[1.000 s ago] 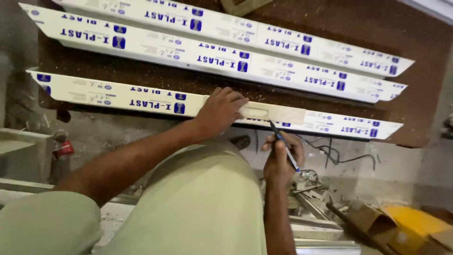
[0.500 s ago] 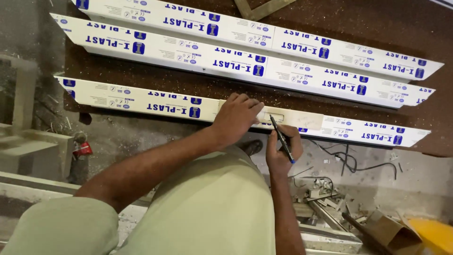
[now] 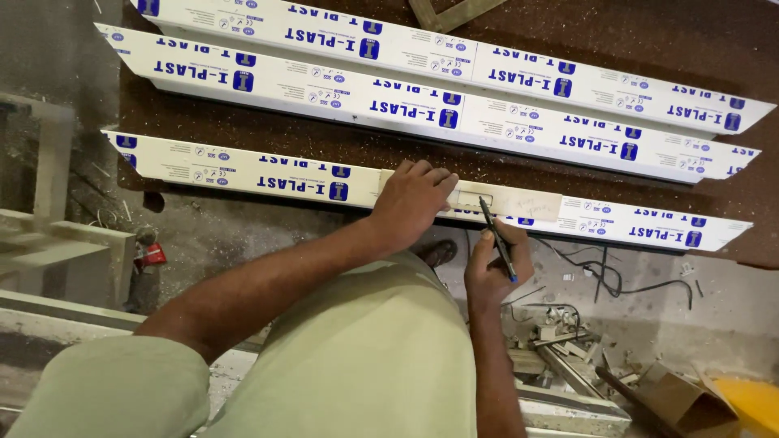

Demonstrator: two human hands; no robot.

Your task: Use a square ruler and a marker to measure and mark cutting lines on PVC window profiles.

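Three long white plastic profiles with blue print lie on a dark brown board (image 3: 341, 146). My left hand (image 3: 412, 203) presses flat on the nearest profile (image 3: 243, 170), near its middle. My right hand (image 3: 497, 268) is closed around a dark pen (image 3: 497, 235) whose tip touches the same profile beside a pale bare patch (image 3: 519, 203). The middle profile (image 3: 422, 105) and the far profile (image 3: 487, 61) lie parallel beyond, untouched.
A wooden frame corner (image 3: 454, 12) lies at the top edge. Black cables (image 3: 608, 280) and scrap offcuts (image 3: 560, 341) litter the floor on the right, next to a cardboard piece (image 3: 682, 397) and a yellow object (image 3: 751, 401). A pale frame (image 3: 57, 243) stands left.
The view has shifted, so the profiles sit further right and lower. My right hand brought the pen up from below the nearest profile until its tip rests on it. My left hand stayed pressed down.
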